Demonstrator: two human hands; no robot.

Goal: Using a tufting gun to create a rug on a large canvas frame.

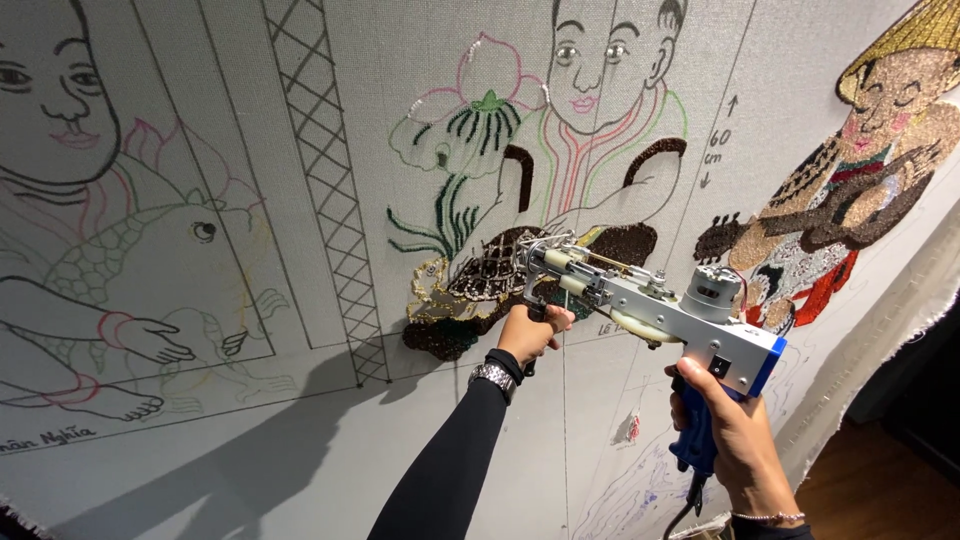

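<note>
Stretched grey tufting cloth (300,420) is filling nearly the whole view, carrying drawn outlines of figures, a fish and a lattice strip, with patches already filled in yarn. Both hands are working a tufting gun (640,300) against it: the left hand (530,332), a metal watch (492,378) on its wrist over a black sleeve, is closed around the front handle just below the needle end, while the right hand (725,430) is wrapped shut around the blue rear grip (700,440), its cord hanging below. The gun's tip is pressing into the dark tufted patch (480,290) under the central figure, beside the green-stemmed flower (470,120). Doing this well, in my judgement, is asking for firm, even pressure into the cloth, the gun kept square to it, and a steady travel along the drawn line so the pile comes out even.
</note>
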